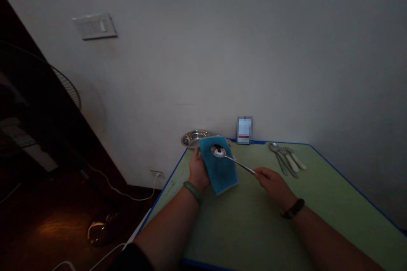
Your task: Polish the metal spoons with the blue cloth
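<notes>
A folded blue cloth [222, 178] rests on my left hand [199, 171], raised above the table; the fingers are mostly hidden behind it. My right hand [275, 184] is closed round the handle end of a shiny metal spoon [240, 164]. The spoon's bowl lies in front of the cloth's upper part and seems to touch it. Just behind the cloth, at the table's far left corner, is a round stainless steel bowl [190, 139], partly covered from view.
Several pieces of cutlery [282, 159], spoons and forks among them, lie at the back right of the green table [327, 207]. A blurred upright phone-like device [244, 130] leans against the wall. A fan [68, 87] and a white cord [127, 197] are at left.
</notes>
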A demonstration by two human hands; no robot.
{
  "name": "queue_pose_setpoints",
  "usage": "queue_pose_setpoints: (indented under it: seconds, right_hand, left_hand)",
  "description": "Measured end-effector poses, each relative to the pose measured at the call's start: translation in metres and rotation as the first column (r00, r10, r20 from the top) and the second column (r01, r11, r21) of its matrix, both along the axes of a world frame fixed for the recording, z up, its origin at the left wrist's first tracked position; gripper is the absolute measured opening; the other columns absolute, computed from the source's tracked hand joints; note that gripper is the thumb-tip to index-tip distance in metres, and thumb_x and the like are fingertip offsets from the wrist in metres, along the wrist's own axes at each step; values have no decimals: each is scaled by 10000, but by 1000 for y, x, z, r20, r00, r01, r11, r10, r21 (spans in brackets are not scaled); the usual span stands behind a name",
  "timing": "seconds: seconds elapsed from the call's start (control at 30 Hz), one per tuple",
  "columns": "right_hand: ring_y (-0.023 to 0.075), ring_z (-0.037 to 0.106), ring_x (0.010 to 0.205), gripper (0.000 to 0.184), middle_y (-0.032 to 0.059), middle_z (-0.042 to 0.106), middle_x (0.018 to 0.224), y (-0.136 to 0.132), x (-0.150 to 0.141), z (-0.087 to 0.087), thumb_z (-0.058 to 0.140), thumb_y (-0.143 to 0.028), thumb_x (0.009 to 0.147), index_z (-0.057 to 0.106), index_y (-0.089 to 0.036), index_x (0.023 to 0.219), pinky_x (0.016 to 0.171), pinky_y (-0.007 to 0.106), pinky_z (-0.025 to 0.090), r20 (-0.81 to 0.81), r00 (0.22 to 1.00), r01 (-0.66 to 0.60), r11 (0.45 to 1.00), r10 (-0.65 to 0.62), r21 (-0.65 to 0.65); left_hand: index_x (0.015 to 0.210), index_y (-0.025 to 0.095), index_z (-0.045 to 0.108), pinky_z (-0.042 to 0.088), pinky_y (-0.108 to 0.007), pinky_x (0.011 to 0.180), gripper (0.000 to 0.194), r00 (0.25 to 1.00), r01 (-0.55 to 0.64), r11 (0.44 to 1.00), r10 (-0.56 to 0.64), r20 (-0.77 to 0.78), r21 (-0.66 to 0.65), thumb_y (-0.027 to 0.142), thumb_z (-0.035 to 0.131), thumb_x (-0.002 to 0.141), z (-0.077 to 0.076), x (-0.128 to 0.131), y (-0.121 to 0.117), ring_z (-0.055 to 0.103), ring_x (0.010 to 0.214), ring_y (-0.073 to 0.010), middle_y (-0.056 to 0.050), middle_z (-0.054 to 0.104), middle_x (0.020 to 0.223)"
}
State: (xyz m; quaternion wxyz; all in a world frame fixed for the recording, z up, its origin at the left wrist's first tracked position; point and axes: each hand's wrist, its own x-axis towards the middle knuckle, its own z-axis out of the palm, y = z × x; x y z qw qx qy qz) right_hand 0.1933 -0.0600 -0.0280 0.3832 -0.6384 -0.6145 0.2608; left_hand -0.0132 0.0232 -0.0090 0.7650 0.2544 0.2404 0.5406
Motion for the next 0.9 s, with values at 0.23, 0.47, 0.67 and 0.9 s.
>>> queue_pose_setpoints:
  seconds: [0.23,0.47,0.67,0.9]
  right_hand:
    - [193,568,840,341,44,648,889,0,-5,-4,409,-414,791,642,-190,899,756,302,413,-15,997,-81,997,81,6]
    - [200,574,898,375,52,650,948,-6,-12,-3,369,-391,834,603,-209,1064,805,333,416,41,973,-226,974,226,-13]
    - [204,581,917,382,62,647,1007,-10,-16,1,365,-378,842,587,-219,1110,807,338,424,65,959,-274,962,275,-15]
    - [205,591,909,374,48,653,1019,-13,-20,6,370,-353,841,575,-248,1137,793,333,432,78,939,-336,942,334,22]
  left_hand:
    - [964,114,617,484,-411,763,367,996,82,994,-85,-37,-78,395,518,749,-2,4,-1,643,744,-242,-92,685,753]
    - [975,166,593,511,-367,697,287,985,-109,993,115,-131,47,295,600,718,-14,8,5,636,666,-186,-62,683,798]
    - [855,174,598,498,-262,619,176,955,-218,970,234,-180,104,161,611,680,-20,8,10,593,568,-111,-1,651,687]
    - [776,156,588,486,-254,582,147,929,-313,946,323,-179,81,237,640,664,-13,7,8,569,542,-104,1,630,656]
